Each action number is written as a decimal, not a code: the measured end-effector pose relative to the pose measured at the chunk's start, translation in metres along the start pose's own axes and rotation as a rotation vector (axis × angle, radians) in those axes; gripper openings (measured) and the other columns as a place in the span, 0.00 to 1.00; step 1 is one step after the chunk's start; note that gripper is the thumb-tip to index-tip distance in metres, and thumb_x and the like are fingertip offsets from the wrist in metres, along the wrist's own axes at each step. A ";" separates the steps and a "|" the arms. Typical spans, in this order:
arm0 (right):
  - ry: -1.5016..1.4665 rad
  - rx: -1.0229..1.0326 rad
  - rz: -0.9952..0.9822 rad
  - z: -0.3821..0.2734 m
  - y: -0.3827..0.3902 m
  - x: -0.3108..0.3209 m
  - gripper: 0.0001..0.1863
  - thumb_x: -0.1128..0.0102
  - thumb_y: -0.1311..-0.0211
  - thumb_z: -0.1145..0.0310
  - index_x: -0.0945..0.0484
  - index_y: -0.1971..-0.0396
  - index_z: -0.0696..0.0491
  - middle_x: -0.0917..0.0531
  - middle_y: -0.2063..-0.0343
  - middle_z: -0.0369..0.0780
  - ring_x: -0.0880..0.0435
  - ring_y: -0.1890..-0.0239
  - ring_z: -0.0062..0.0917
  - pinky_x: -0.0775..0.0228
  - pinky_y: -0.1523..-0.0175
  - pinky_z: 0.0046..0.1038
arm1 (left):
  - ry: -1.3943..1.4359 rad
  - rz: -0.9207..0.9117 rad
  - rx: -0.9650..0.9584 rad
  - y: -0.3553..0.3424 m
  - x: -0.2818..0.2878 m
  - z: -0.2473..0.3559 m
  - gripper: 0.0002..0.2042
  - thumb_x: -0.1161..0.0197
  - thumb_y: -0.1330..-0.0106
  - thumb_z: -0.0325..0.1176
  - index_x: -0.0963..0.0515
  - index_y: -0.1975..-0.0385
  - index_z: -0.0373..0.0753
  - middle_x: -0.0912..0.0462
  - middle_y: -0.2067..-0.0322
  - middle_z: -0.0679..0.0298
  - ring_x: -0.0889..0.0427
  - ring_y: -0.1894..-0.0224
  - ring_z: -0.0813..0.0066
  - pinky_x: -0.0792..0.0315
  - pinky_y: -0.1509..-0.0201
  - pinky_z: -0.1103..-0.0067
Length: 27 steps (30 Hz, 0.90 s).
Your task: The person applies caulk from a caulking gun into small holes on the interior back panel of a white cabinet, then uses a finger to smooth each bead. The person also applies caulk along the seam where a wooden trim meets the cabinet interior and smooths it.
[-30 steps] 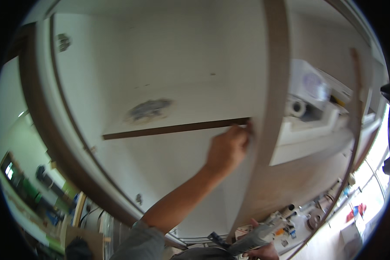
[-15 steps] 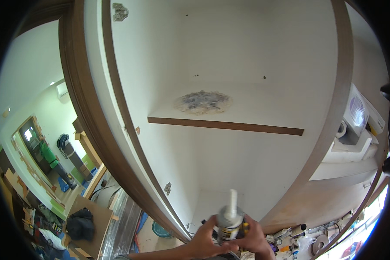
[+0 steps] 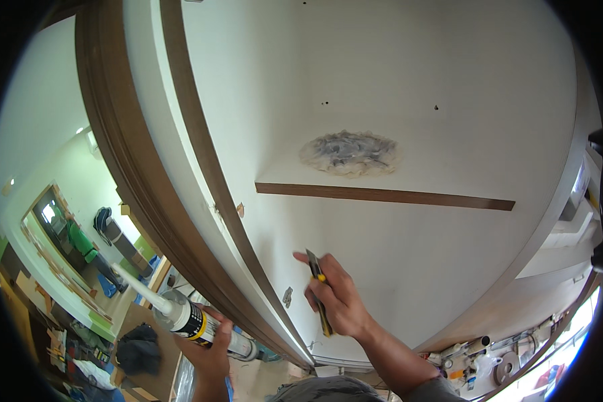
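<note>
In my left hand (image 3: pixel 211 348), low on the left, is a sealant cartridge (image 3: pixel 193 323). Its long white nozzle points up and to the left, and my fingers are wrapped around the labelled body. My right hand (image 3: pixel 340 300) is raised in front of the white cabinet (image 3: pixel 388 248), gripping a yellow-and-black utility knife (image 3: pixel 322 318). The knife's tip end points upward, and one finger stretches out beyond it to the left. Above the right hand, a brown-edged shelf (image 3: pixel 382 195) carries a rough grey and beige patch (image 3: pixel 352 153) on its surface.
A brown door frame (image 3: pixel 130 147) runs along the cabinet's left side. Beyond it, a person in green (image 3: pixel 80 241) stands by a mirror or doorway, near boards and a dark cap (image 3: pixel 139 348). Tools and tape rolls (image 3: pixel 506 368) lie at lower right.
The cartridge, upright between both hands before, has moved left in my left hand and tilted. My right hand has come away from it and risen with the knife. The view has shifted closer.
</note>
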State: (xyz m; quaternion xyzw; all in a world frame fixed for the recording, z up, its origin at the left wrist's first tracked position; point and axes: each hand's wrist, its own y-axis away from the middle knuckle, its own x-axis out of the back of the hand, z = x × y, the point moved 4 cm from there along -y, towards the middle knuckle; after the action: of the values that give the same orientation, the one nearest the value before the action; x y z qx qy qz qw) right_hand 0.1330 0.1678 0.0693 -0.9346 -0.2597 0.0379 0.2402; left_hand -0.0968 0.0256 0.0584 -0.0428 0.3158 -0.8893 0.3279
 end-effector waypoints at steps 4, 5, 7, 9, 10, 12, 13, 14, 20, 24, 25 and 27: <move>0.134 0.145 0.134 0.012 -0.042 -0.024 0.23 0.48 0.21 0.75 0.30 0.30 0.63 0.27 0.58 0.41 0.24 0.64 0.19 0.26 0.60 0.25 | -0.098 0.073 -0.045 -0.028 0.017 -0.023 0.29 0.29 0.41 0.18 0.34 0.40 0.32 0.20 0.56 0.55 0.17 0.57 0.71 0.19 0.46 0.72; 0.205 0.199 0.179 0.013 -0.049 -0.027 0.25 0.45 0.22 0.76 0.29 0.28 0.59 0.26 0.58 0.40 0.24 0.62 0.20 0.26 0.58 0.24 | -0.118 0.066 -0.059 -0.033 0.020 -0.028 0.30 0.29 0.41 0.18 0.34 0.40 0.32 0.20 0.56 0.55 0.17 0.57 0.71 0.20 0.46 0.72; 0.216 0.266 0.335 0.017 -0.062 -0.035 0.24 0.35 0.28 0.78 0.20 0.33 0.52 0.25 0.56 0.39 0.23 0.59 0.21 0.26 0.52 0.22 | -0.143 0.049 -0.056 -0.041 0.025 -0.038 0.31 0.29 0.41 0.18 0.35 0.38 0.31 0.21 0.53 0.54 0.17 0.55 0.71 0.20 0.45 0.72; 0.210 0.306 0.418 0.019 -0.074 -0.039 0.24 0.34 0.28 0.78 0.19 0.34 0.52 0.25 0.55 0.39 0.22 0.57 0.22 0.26 0.51 0.23 | -0.135 0.016 -0.051 -0.048 0.027 -0.047 0.32 0.29 0.41 0.18 0.37 0.36 0.30 0.22 0.50 0.53 0.18 0.52 0.69 0.20 0.44 0.72; 0.192 0.299 0.460 0.020 -0.079 -0.040 0.23 0.34 0.28 0.77 0.19 0.34 0.52 0.25 0.55 0.39 0.22 0.56 0.23 0.26 0.50 0.23 | -0.157 0.040 -0.028 -0.052 0.028 -0.053 0.33 0.30 0.40 0.18 0.37 0.36 0.30 0.23 0.49 0.53 0.18 0.51 0.68 0.20 0.43 0.71; 0.179 0.337 0.478 0.018 -0.085 -0.043 0.23 0.34 0.28 0.78 0.18 0.35 0.53 0.25 0.54 0.39 0.22 0.57 0.24 0.26 0.51 0.23 | -0.116 0.057 -0.024 -0.058 0.026 -0.063 0.33 0.30 0.40 0.18 0.38 0.35 0.29 0.24 0.48 0.53 0.20 0.48 0.67 0.20 0.42 0.71; 0.160 0.332 0.477 0.017 -0.088 -0.043 0.22 0.34 0.28 0.78 0.18 0.35 0.53 0.25 0.54 0.40 0.22 0.57 0.24 0.26 0.51 0.23 | -0.145 0.050 -0.066 -0.060 0.025 -0.065 0.32 0.31 0.38 0.19 0.39 0.34 0.30 0.24 0.48 0.53 0.20 0.48 0.66 0.19 0.44 0.70; 0.178 0.321 0.479 0.015 -0.089 -0.043 0.22 0.35 0.28 0.78 0.18 0.35 0.53 0.25 0.54 0.40 0.22 0.57 0.24 0.26 0.51 0.23 | -0.145 0.047 -0.086 -0.061 0.023 -0.067 0.31 0.33 0.36 0.19 0.39 0.33 0.31 0.24 0.48 0.53 0.20 0.49 0.66 0.18 0.46 0.69; 0.231 0.380 0.445 0.004 -0.089 -0.046 0.23 0.35 0.28 0.78 0.18 0.35 0.52 0.25 0.53 0.41 0.22 0.58 0.26 0.24 0.51 0.25 | -0.121 -0.040 -0.061 -0.064 0.022 -0.063 0.31 0.33 0.37 0.17 0.40 0.35 0.30 0.27 0.48 0.52 0.23 0.46 0.65 0.19 0.42 0.71; 0.172 0.378 0.479 0.004 -0.092 -0.045 0.21 0.34 0.28 0.75 0.17 0.37 0.50 0.23 0.55 0.41 0.20 0.59 0.27 0.22 0.54 0.28 | -0.144 -0.045 -0.054 -0.065 0.023 -0.057 0.36 0.34 0.38 0.17 0.45 0.32 0.30 0.30 0.44 0.52 0.25 0.43 0.65 0.21 0.38 0.69; 0.130 0.350 0.489 0.005 -0.092 -0.044 0.21 0.34 0.29 0.76 0.16 0.37 0.49 0.22 0.56 0.41 0.19 0.60 0.27 0.22 0.55 0.28 | -0.164 -0.024 -0.091 -0.066 0.024 -0.055 0.36 0.34 0.38 0.17 0.45 0.31 0.30 0.30 0.43 0.51 0.25 0.43 0.64 0.22 0.37 0.69; 0.103 0.363 0.511 0.004 -0.092 -0.044 0.21 0.33 0.29 0.77 0.15 0.39 0.48 0.21 0.56 0.41 0.19 0.61 0.26 0.22 0.57 0.28 | -0.217 -0.010 -0.179 -0.068 0.023 -0.053 0.38 0.33 0.37 0.18 0.47 0.29 0.29 0.30 0.43 0.51 0.24 0.43 0.64 0.25 0.34 0.68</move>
State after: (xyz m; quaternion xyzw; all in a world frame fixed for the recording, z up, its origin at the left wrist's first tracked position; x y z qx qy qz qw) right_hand 0.0513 0.2160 0.1065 -0.9122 0.0071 0.0954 0.3985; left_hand -0.1675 0.0795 0.0538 -0.1693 0.3563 -0.8493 0.3508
